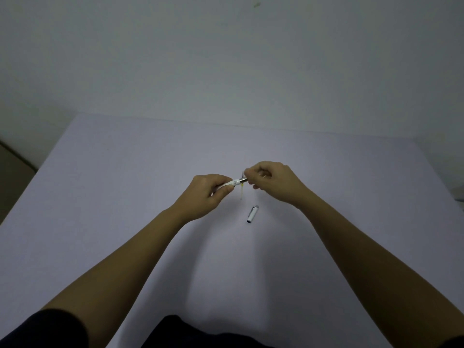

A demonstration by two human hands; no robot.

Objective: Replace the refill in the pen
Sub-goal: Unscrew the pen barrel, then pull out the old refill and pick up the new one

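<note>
My left hand (209, 190) grips a white pen barrel (232, 183) above the table, its open end pointing right. My right hand (272, 178) pinches the pen's dark metallic front section (244, 181) right at the barrel's end. A thin pale refill (241, 191) lies on the table just behind and below the two hands, partly hidden by them. The white pen cap (252, 214) with a silver tip lies on the table a little nearer to me, to the right of the refill.
The pale lilac table (125, 172) runs to a far edge against a plain grey wall. Its left and right edges are in view. My forearms reach in from the bottom of the frame.
</note>
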